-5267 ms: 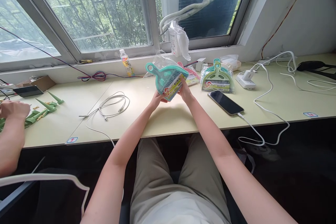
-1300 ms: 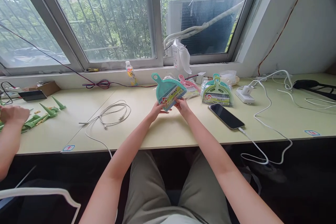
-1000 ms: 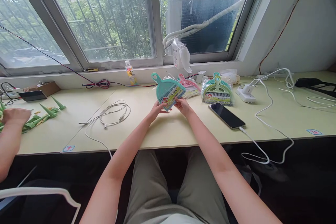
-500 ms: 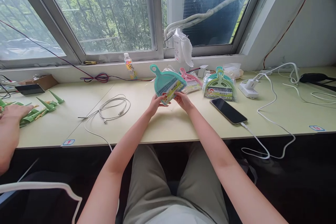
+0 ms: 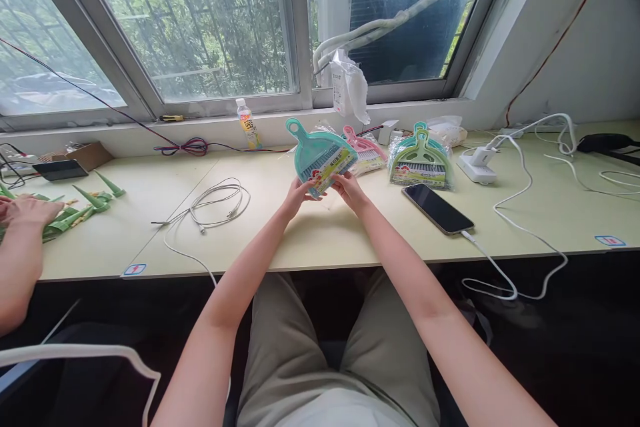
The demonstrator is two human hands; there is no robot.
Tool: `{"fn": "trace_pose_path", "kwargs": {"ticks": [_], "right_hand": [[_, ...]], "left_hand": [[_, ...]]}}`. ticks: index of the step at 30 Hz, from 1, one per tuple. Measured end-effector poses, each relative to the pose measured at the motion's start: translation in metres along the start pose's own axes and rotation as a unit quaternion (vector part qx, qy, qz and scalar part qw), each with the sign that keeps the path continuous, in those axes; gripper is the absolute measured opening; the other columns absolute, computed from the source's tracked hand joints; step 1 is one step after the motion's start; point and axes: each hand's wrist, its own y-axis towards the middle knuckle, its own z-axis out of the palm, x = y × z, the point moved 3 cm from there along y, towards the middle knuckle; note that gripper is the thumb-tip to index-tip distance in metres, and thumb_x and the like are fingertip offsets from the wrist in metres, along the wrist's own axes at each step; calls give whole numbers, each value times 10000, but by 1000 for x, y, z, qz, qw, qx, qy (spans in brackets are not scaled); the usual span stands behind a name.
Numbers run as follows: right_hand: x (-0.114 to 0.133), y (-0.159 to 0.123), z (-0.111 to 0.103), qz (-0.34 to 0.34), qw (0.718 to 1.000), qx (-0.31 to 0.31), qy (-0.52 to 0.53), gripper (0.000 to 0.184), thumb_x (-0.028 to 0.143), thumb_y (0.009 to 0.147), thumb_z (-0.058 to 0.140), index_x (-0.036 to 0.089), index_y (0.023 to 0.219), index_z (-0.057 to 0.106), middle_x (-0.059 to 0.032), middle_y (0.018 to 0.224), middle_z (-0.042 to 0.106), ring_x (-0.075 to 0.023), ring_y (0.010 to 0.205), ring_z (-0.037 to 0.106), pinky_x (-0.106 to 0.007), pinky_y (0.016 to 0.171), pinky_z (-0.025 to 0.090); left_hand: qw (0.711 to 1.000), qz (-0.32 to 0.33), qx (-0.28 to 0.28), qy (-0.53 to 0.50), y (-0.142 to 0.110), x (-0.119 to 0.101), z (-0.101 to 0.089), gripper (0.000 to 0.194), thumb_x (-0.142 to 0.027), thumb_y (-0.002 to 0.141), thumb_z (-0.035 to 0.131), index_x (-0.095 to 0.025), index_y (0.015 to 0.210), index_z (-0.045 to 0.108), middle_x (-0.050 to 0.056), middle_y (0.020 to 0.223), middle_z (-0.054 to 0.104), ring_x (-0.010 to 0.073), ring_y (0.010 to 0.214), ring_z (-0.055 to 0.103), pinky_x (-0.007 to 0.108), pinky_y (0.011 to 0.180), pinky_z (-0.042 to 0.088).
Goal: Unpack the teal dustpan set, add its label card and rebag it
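I hold a teal mini dustpan-and-brush set (image 5: 319,157) with a coloured label, lifted a little above the desk (image 5: 330,240). My left hand (image 5: 296,195) pinches its lower left edge and my right hand (image 5: 349,188) pinches its lower right edge. The looped handle points up and to the left. Behind it lie a pink set in a plastic bag (image 5: 364,149) and a green bagged set (image 5: 420,163).
A dark phone (image 5: 437,208) on a white cable lies right of my hands. A coiled white cable (image 5: 215,203) lies left. A small bottle (image 5: 249,125) stands by the window. At the far left another person's hand (image 5: 27,210) rests on green cone pieces (image 5: 85,203).
Both hands kept hold of the teal set throughout. It sits slightly lower and closer to the desk than five seconds ago, and the plastic bag behind it is no longer raised.
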Motion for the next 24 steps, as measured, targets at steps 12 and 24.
{"fn": "trace_pose_path", "kwargs": {"ticks": [12, 24], "right_hand": [[2, -5, 6, 1, 1000, 13, -20, 336, 99, 639, 825, 191, 914, 655, -34, 993, 753, -199, 1026, 704, -313, 959, 590], [2, 0, 4, -15, 997, 23, -71, 458, 254, 584, 920, 201, 953, 654, -55, 1046, 749, -244, 1108, 685, -387, 1016, 573]], "left_hand": [[1000, 6, -22, -4, 5, 4, -5, 582, -449, 754, 716, -165, 1215, 503, 131, 1119, 717, 222, 731, 737, 369, 693, 603], [999, 10, -27, 15, 4, 1, -3, 595, -412, 737, 706, -147, 1235, 518, 136, 1107, 725, 244, 764, 745, 385, 708, 616]]}}
